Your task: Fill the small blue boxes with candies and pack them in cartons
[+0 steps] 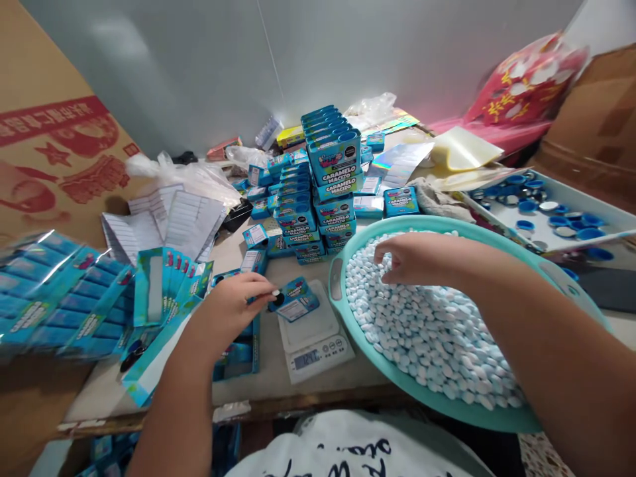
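Observation:
My left hand point(243, 298) has thumb and forefinger pinched at the dark round opening of a small blue candy box point(301, 301). A small white candy point(275, 293) shows at those fingertips. The box lies over the upper part of a white digital scale point(311, 331), whose display is lit. Over the turquoise basin point(397, 377) hangs my right hand point(410, 258), its fingers curled inward near the far left side. Beneath it spread pale blue and white candies point(437, 331). Whatever the right fingertips hold, if anything, is hidden.
Stacked blue boxes point(332, 192) stand behind the scale. Open blue display cartons point(163, 285) and a wrapped bundle of boxes point(59, 298) are on the left. A white tray point(611, 228) with blue round caps lies at right. A large cardboard box point(54, 119) rises at far left.

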### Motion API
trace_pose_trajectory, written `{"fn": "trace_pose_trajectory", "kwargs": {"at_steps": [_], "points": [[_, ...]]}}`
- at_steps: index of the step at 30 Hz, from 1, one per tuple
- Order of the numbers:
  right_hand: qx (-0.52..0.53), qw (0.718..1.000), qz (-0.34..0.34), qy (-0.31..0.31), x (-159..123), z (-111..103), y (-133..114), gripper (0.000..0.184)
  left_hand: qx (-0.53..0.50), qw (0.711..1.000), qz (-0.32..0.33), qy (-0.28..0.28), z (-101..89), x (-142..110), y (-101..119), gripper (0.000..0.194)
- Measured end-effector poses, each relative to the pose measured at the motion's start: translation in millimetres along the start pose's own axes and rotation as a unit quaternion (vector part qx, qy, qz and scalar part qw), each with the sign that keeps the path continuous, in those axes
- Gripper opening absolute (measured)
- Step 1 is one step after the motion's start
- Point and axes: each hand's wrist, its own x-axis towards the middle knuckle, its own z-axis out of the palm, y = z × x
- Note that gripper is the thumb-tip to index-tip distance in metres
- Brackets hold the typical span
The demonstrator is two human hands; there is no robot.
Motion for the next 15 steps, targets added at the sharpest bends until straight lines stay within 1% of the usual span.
{"fn": "trace_pose_trajectory", "kwargs": {"at_steps": [4,6,9,12,15], "points": [[-0.005,1.000,0.005,-0.008,-1.7,-3.2,-2.2,0.040,-0.001,0.999,-0.010,-0.049,4.3,0.6,-1.3,0.026],[-0.004,1.000,0.001,-0.011,-2.2,-3.9,-2.2,0.042,0.001,0.998,-0.017,-0.058,6.1,-0.7,-2.8,0.026],[-0.001,1.000,-0.011,-0.007,-2.0,-2.6,-0.5,0.044,0.005,0.998,-0.022,-0.057,7.8,-2.9,-3.2,0.027],[0.000,1.000,-0.013,-0.007,-0.8,0.6,2.4,0.045,-0.002,0.999,-0.028,-0.040,9.4,-4.6,-0.8,0.029],[0.001,1.000,-0.021,0.001,0.9,4.4,5.7,0.046,-0.014,0.998,-0.051,-0.025,11.5,-6.7,1.2,0.037]]}}
